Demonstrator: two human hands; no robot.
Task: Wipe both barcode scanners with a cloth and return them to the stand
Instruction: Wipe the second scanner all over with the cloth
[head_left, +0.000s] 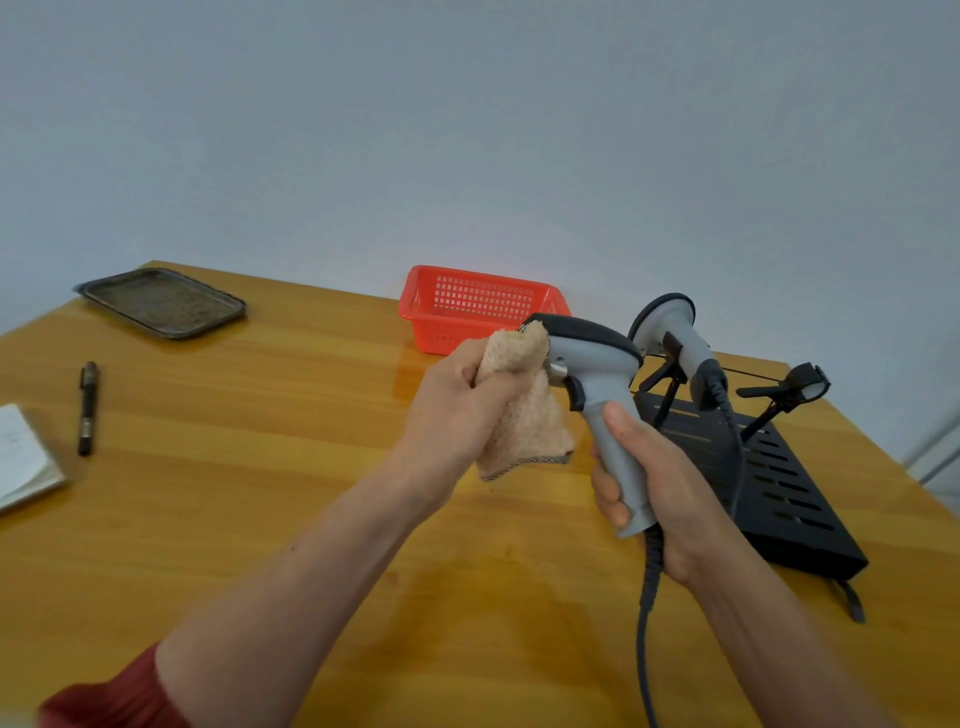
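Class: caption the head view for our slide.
Left hand holds cloth against scanner gripped by right hand; second scanner sits on stand.

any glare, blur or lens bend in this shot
Head view: soft, even light with faint shadows; a reflective sheen on the glossy yellow wooden table before the red plastic mesh basket; wide-angle stretch grows towards the frame corners; the red sleeve at bottom left is smeared; the grey handheld barcode scanner and beige knitted cloth look sharp.

Grey scanner (597, 374), black top: upright, raised above desk (260, 467), handle gripped in right hand (654, 483), dark cable hanging from base. Beige waffle cloth (524, 410): bunched in left hand (462, 410), pressed against its nose. Second scanner (675, 332): seated on black slotted stand (769, 478), desk's right side.
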